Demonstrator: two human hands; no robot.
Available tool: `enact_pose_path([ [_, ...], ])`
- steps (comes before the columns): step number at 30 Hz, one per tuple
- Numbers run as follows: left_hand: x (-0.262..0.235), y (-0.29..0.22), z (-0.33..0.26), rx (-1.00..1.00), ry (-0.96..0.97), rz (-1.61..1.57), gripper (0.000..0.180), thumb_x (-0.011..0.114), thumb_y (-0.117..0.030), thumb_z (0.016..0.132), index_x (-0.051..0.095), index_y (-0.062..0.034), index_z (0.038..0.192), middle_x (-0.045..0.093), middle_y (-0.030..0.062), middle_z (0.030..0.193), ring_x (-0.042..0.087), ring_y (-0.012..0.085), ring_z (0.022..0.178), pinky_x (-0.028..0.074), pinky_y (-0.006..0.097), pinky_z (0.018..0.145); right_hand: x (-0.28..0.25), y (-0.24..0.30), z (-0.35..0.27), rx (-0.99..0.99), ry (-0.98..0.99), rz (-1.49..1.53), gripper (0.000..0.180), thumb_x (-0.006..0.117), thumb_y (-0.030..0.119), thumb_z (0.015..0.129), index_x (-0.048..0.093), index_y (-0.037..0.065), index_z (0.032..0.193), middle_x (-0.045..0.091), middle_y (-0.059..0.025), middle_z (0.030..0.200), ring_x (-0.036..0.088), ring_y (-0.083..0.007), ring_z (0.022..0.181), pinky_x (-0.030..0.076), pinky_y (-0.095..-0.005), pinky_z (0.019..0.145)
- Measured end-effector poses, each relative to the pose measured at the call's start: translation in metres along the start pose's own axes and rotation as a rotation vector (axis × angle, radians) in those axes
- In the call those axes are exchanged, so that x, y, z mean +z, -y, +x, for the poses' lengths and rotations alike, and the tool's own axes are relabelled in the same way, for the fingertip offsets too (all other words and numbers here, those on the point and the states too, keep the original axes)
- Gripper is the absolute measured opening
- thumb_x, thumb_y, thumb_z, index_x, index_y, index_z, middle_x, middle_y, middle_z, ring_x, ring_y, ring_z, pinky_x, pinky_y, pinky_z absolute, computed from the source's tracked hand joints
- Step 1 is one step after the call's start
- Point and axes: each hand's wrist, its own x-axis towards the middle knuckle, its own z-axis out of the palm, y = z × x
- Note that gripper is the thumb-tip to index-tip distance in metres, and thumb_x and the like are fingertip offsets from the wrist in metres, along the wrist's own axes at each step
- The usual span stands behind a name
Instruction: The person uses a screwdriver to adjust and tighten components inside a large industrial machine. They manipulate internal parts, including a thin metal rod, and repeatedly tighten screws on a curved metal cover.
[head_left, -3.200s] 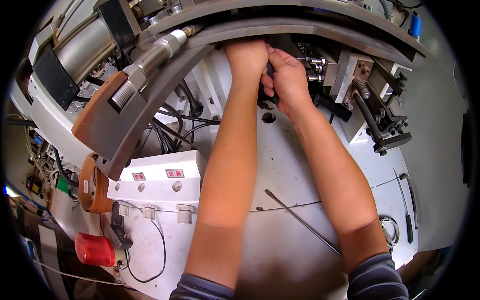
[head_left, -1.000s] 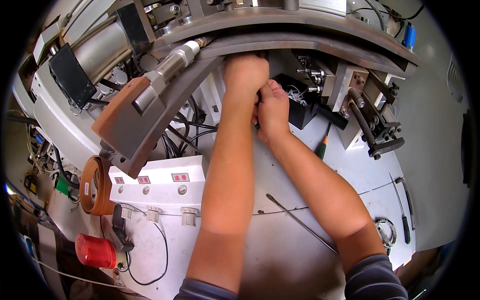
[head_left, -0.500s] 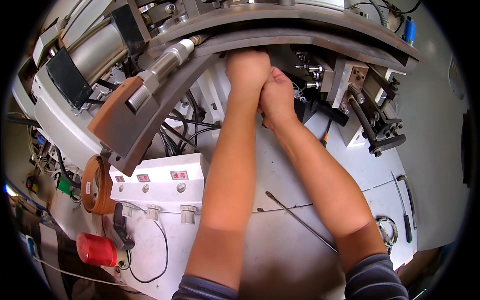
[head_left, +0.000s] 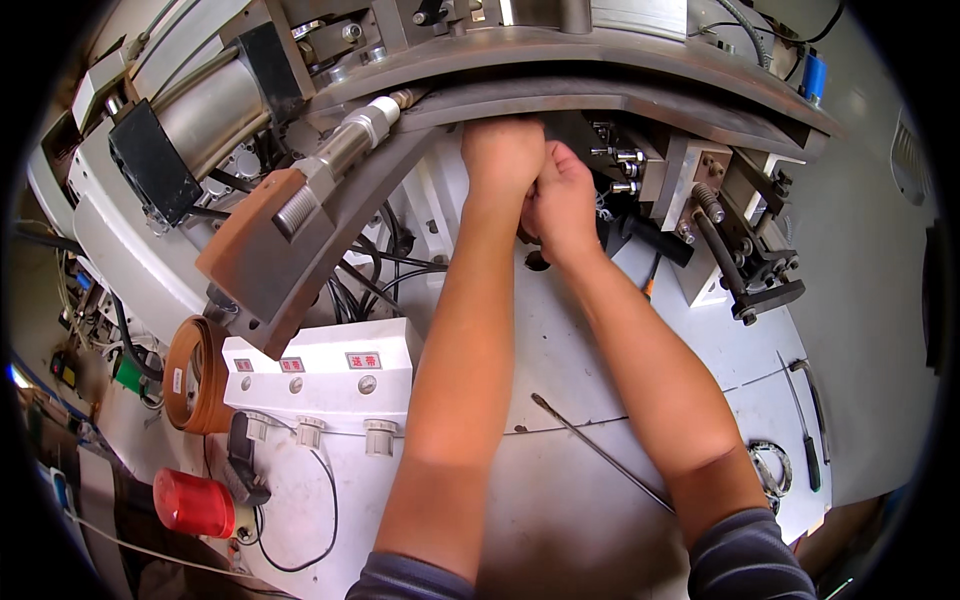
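Observation:
Under a curved dark metal plate (head_left: 560, 98) of a machine, my two hands work close together. My left hand (head_left: 503, 158) reaches up to the plate's lower edge, its back toward me; its fingers are hidden. Against its right side is my right hand (head_left: 562, 205), with the fingers curled closed; whatever lies in them is out of sight. Just right of the hands are several bolts (head_left: 622, 172) and a black cylindrical part (head_left: 658, 240). Below them on the white tabletop (head_left: 570, 350) is a dark hole (head_left: 537, 261).
A long metal rod (head_left: 600, 448) lies between my forearms. At left stand a white control box (head_left: 320, 375) with knobs, a brown tape roll (head_left: 190, 375) and a red beacon (head_left: 192, 502). A thin black-handled tool (head_left: 805, 430) lies right. The cylinder-and-block assembly (head_left: 270, 235) overhangs the left.
The whole view has shifted slightly, so the machine and box appear a little lower and further right. Both hands stay together under the plate, with only a slight shift of the right hand.

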Motion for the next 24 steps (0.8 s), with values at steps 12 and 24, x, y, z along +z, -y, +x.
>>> enact_pose_path([
  [12,-0.023,-0.041,-0.022,-0.343,-0.065,-0.029,0.041,0.049,-0.037,0.096,0.07,-0.0056,0.113,0.067,0.0206,0.119,0.063,0.0404,0.109,0.05,0.048,0.096,-0.003,0.007,-0.014,0.273,0.052,0.144,0.023,0.051,0.029,0.103,0.052,0.009,0.091,0.05,0.0019,0.063,0.036,-0.006,0.04,0.025,-0.025,0.034],
  [24,-0.036,-0.038,-0.023,-0.3,0.071,0.019,0.036,0.049,-0.031,0.096,0.068,-0.0081,0.117,0.068,0.0194,0.116,0.064,0.0377,0.109,0.052,0.047,0.093,-0.01,-0.006,-0.021,0.328,0.12,0.287,0.02,0.047,0.025,0.105,0.05,0.01,0.091,0.049,0.0018,0.062,0.036,-0.0077,0.039,0.026,-0.0255,0.033],
])
